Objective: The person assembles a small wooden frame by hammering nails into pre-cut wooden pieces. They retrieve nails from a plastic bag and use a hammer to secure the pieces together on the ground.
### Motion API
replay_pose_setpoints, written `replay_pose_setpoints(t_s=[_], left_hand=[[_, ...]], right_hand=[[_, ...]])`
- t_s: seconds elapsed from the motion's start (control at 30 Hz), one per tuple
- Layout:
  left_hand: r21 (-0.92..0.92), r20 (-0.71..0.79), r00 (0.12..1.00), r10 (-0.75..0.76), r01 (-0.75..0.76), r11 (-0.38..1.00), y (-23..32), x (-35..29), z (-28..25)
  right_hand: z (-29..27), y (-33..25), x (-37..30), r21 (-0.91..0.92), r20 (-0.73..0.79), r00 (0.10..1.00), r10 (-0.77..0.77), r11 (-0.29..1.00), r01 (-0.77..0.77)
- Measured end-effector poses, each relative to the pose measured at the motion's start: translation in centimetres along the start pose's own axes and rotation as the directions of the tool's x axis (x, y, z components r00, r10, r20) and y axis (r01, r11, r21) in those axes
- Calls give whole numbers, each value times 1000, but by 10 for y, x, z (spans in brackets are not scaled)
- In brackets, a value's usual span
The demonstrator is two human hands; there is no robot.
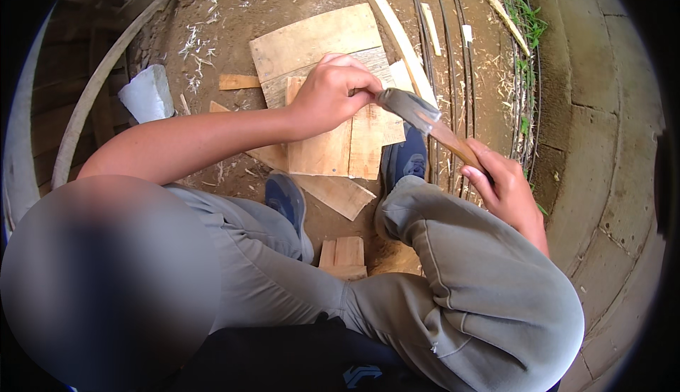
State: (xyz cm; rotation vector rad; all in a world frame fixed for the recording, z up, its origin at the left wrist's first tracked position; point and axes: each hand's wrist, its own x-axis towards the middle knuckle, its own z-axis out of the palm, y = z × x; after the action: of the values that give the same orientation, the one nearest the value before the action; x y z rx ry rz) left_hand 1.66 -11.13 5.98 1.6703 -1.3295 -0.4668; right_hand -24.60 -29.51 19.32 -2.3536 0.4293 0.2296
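Observation:
My right hand (pixel 506 186) grips the wooden handle of a hammer (pixel 414 111), whose metal head points up and left over the boards. Close against that head, my left hand (pixel 333 94) is closed with thumb and fingers pinched together; what it holds, if anything, is hidden. Beneath it lies a panel of pale wooden boards (pixel 319 34), with lighter boards (pixel 319 155) overlapping its near side. Another board (pixel 340 194) sticks out at a slant below them, by my shoes.
A white stone block (pixel 147 94) lies at left, near a curved wooden piece (pixel 88 87). Long dark rods (pixel 448 45) and a pale wood strip (pixel 397 31) run along the right. Small wood blocks (pixel 343 256) sit between my feet. Paving (pixel 588 144) borders the dirt.

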Motion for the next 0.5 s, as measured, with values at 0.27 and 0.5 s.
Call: replay_pose_setpoints(t_s=[0.27,0.5], left_hand=[[1,0,1000,-25,25,1000,3,0,-1],[-3,31,999,-35,35,999,5,2,-4]], right_hand=[[0,-1,-1,20,-3,999,54,998,-54],[-1,6,-10,5,-88,992,-88,996,89]])
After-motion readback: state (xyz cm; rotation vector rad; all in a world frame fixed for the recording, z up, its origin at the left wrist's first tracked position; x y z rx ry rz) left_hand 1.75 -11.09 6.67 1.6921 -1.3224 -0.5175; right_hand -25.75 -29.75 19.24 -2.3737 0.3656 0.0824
